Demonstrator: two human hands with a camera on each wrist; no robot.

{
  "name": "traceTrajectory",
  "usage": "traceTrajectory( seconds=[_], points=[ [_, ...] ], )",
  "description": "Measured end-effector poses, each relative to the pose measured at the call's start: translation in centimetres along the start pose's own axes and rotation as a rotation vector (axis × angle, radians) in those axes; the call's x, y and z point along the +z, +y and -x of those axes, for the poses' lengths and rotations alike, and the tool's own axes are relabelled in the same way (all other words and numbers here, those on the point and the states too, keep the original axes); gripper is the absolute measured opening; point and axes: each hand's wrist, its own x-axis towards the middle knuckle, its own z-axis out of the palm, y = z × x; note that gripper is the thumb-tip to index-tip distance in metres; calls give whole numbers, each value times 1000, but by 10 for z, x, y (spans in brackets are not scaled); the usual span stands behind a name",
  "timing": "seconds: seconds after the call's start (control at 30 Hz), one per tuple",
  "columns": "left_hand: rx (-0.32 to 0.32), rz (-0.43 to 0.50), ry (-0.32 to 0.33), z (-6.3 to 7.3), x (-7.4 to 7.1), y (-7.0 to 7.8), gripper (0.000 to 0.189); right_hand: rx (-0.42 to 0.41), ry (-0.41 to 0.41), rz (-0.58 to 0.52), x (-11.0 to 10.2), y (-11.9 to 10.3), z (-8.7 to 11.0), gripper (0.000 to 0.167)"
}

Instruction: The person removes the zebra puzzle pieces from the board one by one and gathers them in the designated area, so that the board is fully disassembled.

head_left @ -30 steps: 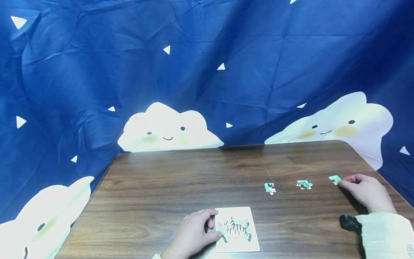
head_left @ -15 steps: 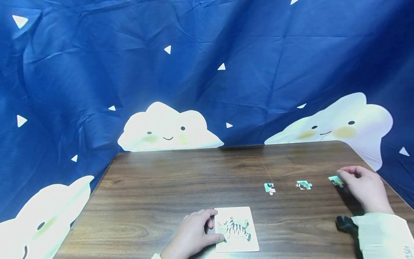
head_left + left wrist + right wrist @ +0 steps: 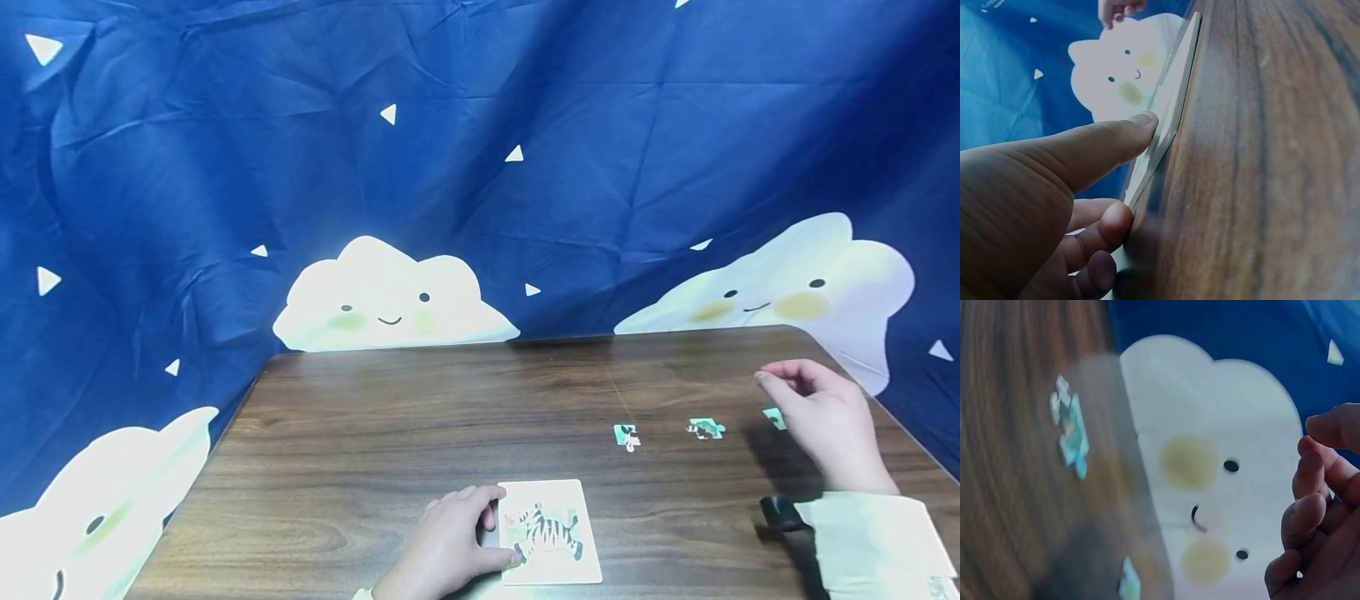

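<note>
My left hand (image 3: 450, 542) holds a square zebra puzzle board (image 3: 551, 572) at its left side, lying on the table. In the left wrist view, the thumb presses on top of the board (image 3: 1175, 84) and a curled finger meets its edge. Three green-and-white puzzle pieces lie in a row to the right: one on the left (image 3: 627, 437), one in the middle (image 3: 705, 428) and one on the right (image 3: 775, 418), partly hidden by my right hand (image 3: 832, 425). That hand is raised above the table, its fingers loosely curled, with nothing seen between thumb and forefinger.
The brown wooden table (image 3: 390, 425) has its far edge against a blue curtain (image 3: 450, 125) printed with white clouds. A black wrist-worn device (image 3: 782, 513) sticks out by the pale right sleeve (image 3: 877, 542).
My right hand has let go of the right puzzle piece, then risen and moved a little left above it. The left hand and the board have stayed in place.
</note>
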Motion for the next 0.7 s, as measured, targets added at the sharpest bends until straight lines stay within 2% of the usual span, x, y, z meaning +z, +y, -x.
traceTrajectory(
  seconds=[0.53,0.7],
  points=[
    [18,-7,19,0,0,1,65,-149,-19,-39,11,-53,15,15],
    [15,-14,17,0,0,1,64,-200,-27,-82,19,-68,23,10]
  ],
)
